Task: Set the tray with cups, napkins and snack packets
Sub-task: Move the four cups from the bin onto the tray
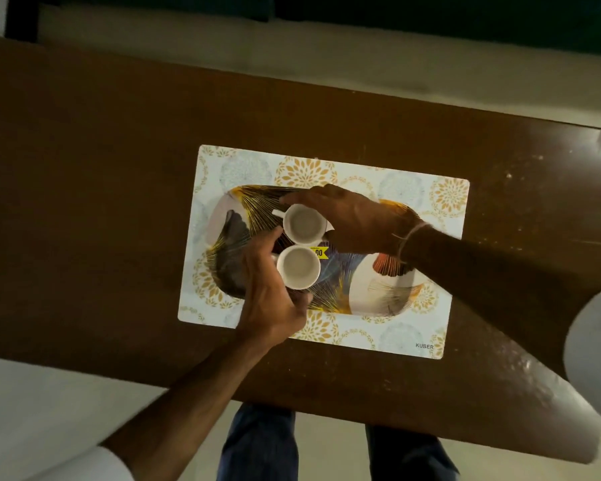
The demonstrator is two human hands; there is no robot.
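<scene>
Two white cups stand side by side on the patterned oval tray [379, 293]. The far cup [304, 224] has its handle pointing left, and my right hand [354, 216] wraps around its right side with fingers curled over its far rim. The near cup [298, 267] sits just below it, and my left hand [275, 293] grips its left and near side. A yellow price sticker [320, 252] shows on the tray beside the cups. No napkins or snack packets are in view.
The tray lies on a white placemat [431, 199] with gold floral prints, on a brown wooden table [101, 168]. The table's near edge runs diagonally above my legs [261, 446]. A pale blurred object [594, 341] sits at the right edge.
</scene>
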